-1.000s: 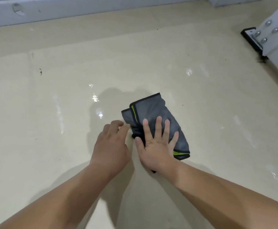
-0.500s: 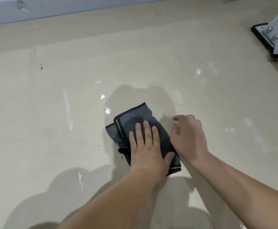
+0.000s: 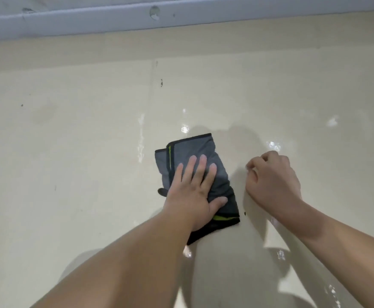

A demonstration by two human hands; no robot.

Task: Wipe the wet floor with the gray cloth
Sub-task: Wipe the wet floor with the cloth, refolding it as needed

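The gray cloth (image 3: pixel 196 146), folded, with black edging and a lime-green stripe, lies on the glossy beige floor (image 3: pixel 81 156) near the middle of the view. My left hand (image 3: pixel 192 192) rests palm-down on it with the fingers spread, pressing it to the floor. My right hand (image 3: pixel 272 183) sits on the floor just right of the cloth, apart from it, with the fingers curled in and nothing in them. Wet glints show beyond the cloth (image 3: pixel 185 129), by my right knuckles (image 3: pixel 273 145) and near my forearms (image 3: pixel 187 252).
A gray baseboard (image 3: pixel 92 18) runs along the far edge of the floor. Small dark specks (image 3: pixel 161 82) mark the tiles. More wet streaks shine at the lower right (image 3: pixel 335 294). A tile joint (image 3: pixel 152 90) runs away from me.
The cloth passed from under my right hand to under my left hand. My right hand moved off to the right and curled shut. The view shifted, bringing the baseboard into sight.
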